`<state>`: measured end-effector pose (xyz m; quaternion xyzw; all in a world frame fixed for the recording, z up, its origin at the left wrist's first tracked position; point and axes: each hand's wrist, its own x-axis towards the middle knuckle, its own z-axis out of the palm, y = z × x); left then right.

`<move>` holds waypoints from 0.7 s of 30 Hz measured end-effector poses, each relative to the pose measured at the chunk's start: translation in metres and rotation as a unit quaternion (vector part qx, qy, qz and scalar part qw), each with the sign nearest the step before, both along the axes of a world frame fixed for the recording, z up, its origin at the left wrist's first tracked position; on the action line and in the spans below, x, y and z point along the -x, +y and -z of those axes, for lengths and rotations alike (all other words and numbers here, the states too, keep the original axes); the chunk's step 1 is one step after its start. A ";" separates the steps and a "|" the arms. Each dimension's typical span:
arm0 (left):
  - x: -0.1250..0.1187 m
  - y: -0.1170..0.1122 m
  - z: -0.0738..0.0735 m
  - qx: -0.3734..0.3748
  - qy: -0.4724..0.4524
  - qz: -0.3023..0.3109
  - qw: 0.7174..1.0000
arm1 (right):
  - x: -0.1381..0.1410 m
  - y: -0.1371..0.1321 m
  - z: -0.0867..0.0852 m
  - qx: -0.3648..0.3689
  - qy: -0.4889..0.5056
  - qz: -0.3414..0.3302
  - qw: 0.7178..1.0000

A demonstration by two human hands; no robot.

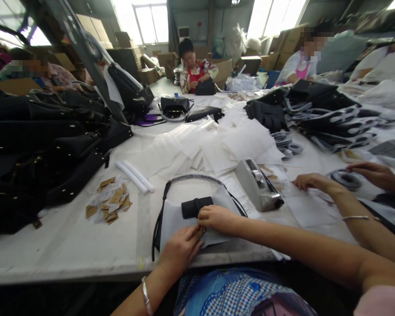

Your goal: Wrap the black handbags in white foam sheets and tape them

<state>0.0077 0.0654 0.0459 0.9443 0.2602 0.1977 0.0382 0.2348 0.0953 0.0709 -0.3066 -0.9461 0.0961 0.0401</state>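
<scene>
Two bare hands meet over a flat black handbag (158, 228) that lies at the near edge of the pale work surface (69, 245), just in front of the person. The bag lies flat with most of its face covered by a white non-woven fabric wrap (177, 217). Its long axis runs left to right along the surface edge, and its arched, grey-wrapped handle (192, 177) points away from the person towards the far side. A short black rolled tab (196, 206) lies crosswise on the wrap, also left to right. The left hand (181, 248) rests on the near part of the wrap, its fingers (195, 233) loosely curled with the tips at a small spot by the right hand. Whether they pinch anything cannot be told. The right hand (217, 218) lies knuckles up just beside the tab, fingers bent down onto the wrap, their grip hidden. A grey tape dispenser (258, 184) stands near on the right, and a heap of brown card tags (110, 199) lies to the left. A co-worker's hand (311, 181) rests beyond the dispenser.
</scene>
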 end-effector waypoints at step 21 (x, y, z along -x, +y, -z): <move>-0.004 -0.023 0.021 -0.132 -0.010 -0.095 0.987 | -0.025 0.039 -0.057 0.102 0.106 0.175 0.974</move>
